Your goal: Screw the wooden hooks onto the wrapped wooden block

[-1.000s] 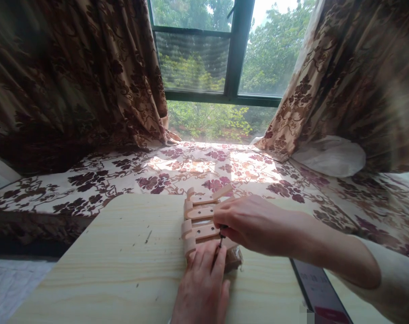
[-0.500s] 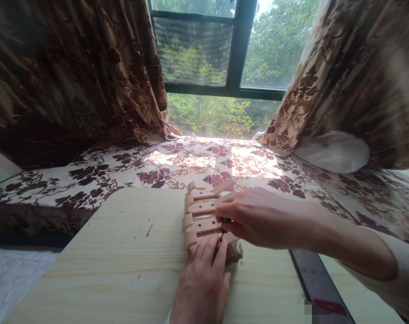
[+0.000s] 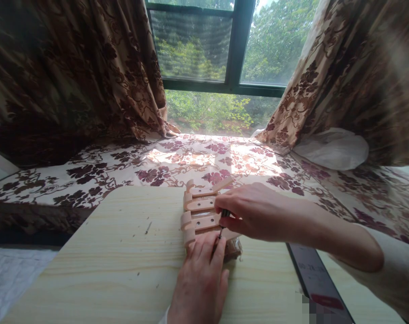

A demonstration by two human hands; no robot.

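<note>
My right hand (image 3: 250, 211) is closed around a small screwdriver (image 3: 224, 213), its shaft pointing down. The tip meets the front strip between two fingers of my left hand (image 3: 199, 276). That hand lies over the near end of the piece with fingers stretched out, pressing on it. Several pale pink strips (image 3: 204, 221) with curled left ends are lined up there, and dark screw heads show on those further back. Beneath them is a brown block (image 3: 234, 249) in clear plastic wrap. My hands hide the front strip's screw spot.
A loose screw (image 3: 148, 227) and dark specks lie on the pale wooden table (image 3: 99, 270). A phone (image 3: 317, 279) lies right, under my forearm. Behind the table is a flowered window seat (image 3: 191, 157) with a white bag (image 3: 333, 148) between curtains.
The view has shifted slightly, moving everything a little up and left. Both hands keep their places, and the screwdriver's tip stays between my left fingers.
</note>
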